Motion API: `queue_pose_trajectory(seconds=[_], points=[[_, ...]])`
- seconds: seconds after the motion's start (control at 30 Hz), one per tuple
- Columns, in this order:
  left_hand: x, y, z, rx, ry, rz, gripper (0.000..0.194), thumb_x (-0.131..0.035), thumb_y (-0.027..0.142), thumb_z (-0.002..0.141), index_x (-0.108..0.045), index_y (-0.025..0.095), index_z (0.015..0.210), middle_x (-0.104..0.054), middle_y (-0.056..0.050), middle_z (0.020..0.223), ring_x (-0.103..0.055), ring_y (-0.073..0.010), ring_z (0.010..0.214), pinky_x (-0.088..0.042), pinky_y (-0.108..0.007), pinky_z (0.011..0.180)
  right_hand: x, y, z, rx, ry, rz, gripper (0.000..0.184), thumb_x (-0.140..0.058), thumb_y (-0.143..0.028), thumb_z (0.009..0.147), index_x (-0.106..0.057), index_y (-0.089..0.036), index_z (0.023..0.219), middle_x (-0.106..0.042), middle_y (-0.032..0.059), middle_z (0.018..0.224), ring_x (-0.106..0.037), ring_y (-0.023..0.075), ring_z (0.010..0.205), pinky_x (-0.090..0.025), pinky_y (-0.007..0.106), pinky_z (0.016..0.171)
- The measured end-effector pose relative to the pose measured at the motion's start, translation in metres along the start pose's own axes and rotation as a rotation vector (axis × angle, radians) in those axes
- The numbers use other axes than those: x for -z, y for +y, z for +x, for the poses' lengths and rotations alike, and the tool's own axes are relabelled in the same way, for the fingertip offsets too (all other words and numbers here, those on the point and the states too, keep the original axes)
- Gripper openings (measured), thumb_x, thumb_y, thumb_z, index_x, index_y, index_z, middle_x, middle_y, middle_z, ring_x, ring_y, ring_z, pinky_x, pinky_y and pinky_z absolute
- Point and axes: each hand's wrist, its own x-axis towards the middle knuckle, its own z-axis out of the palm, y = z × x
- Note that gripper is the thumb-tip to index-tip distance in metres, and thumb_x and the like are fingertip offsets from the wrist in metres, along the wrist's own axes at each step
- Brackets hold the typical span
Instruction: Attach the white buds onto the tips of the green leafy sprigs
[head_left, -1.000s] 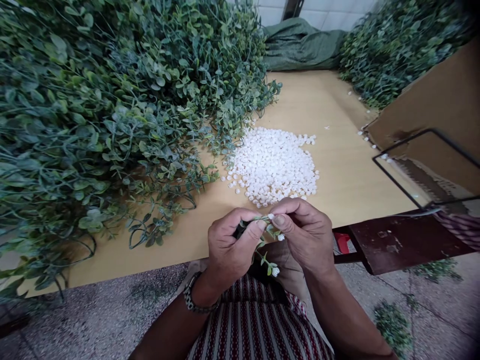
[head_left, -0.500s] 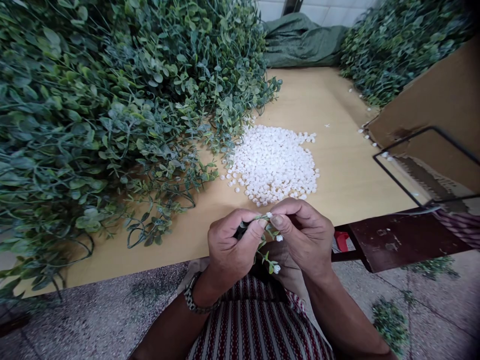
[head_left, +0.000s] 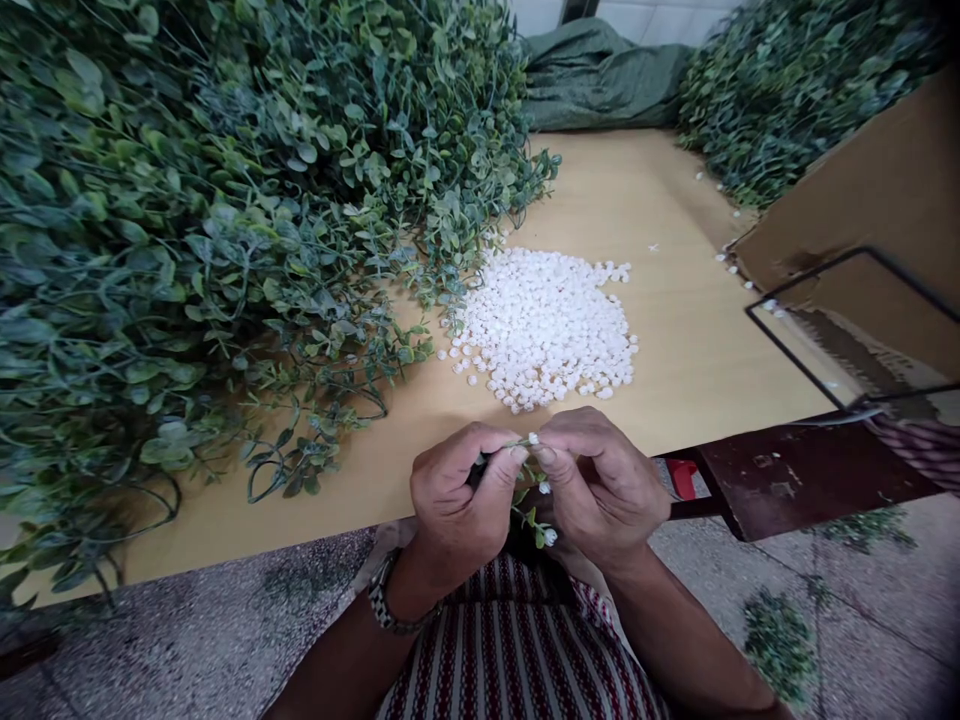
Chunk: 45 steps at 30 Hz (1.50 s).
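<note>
My left hand (head_left: 465, 490) is closed, thumb and forefinger pinching the stem of an artificial green sprig (head_left: 531, 518) just past the table's front edge. My right hand (head_left: 604, 485) is closed too, its thumb and forefinger at a small white flower (head_left: 533, 439) on the stem's tip. Two more white flowers show lower on the sprig, which hangs between the hands; part of it is hidden behind the fingers. Just beyond my hands lies a heap of small white flower pieces (head_left: 547, 325).
Artificial greenery (head_left: 247, 200) is piled high on the left of the table (head_left: 675, 350). Another greenery pile (head_left: 795, 100) stands at back right, near a cardboard box (head_left: 870, 190) and a black wire frame (head_left: 795, 355). Green cloth (head_left: 600, 80) lies at the back.
My right hand has lowered slightly and its fingertips have come in closer to the white flower at the stem's tip. My left hand keeps its pinch, and the view has shifted a little.
</note>
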Motion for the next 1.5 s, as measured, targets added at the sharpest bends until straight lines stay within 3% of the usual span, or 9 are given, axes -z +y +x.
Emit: queue_pose_trajectory(seconds=[0.5,1.0,1.3,1.5], points=[[-0.0006,-0.0021,-0.0014,-0.009,0.004,0.01,0.011,-0.063,0.004,0.078,-0.066,0.014,0.074,-0.069,0.001,0.065,-0.063,-0.0082,0.057,-0.051,-0.015,0.057,-0.0014,0.0008,-0.0055,-0.018,-0.004,0.013,0.022,-0.064,0.0,0.078,-0.066,-0.016,0.093,-0.066,0.0018,0.075,-0.061,0.0134,0.068,-0.051,0.03,0.061],[0.0013,-0.0004,-0.0012,-0.056,-0.036,0.083,0.011,-0.061,0.006,0.079,-0.065,0.015,0.074,-0.069,0.0,0.064,-0.062,-0.0092,0.054,-0.049,-0.017,0.052,0.0039,0.0007,-0.0065,0.15,-0.037,-0.202,0.019,-0.065,-0.005,0.08,-0.065,-0.015,0.097,-0.068,0.005,0.078,-0.064,0.0155,0.07,-0.056,0.031,0.063],[-0.0004,0.0,-0.0001,-0.046,-0.039,0.045,0.012,-0.061,0.006,0.08,-0.065,0.015,0.072,-0.067,0.001,0.062,-0.061,-0.0082,0.054,-0.048,-0.016,0.053,0.0015,0.0017,-0.0077,0.031,-0.046,-0.062,0.023,-0.063,-0.004,0.08,-0.066,-0.019,0.098,-0.07,0.0023,0.076,-0.064,0.0149,0.069,-0.054,0.03,0.061],[0.0009,0.0012,0.0027,0.095,-0.119,-0.078,0.01,-0.062,0.011,0.081,-0.066,0.017,0.074,-0.068,0.0,0.066,-0.061,-0.0107,0.057,-0.051,-0.02,0.056,0.0061,0.0,-0.0035,-0.084,-0.051,0.032,0.022,-0.062,-0.004,0.082,-0.066,-0.02,0.096,-0.068,0.0015,0.078,-0.062,0.0136,0.069,-0.052,0.029,0.059]])
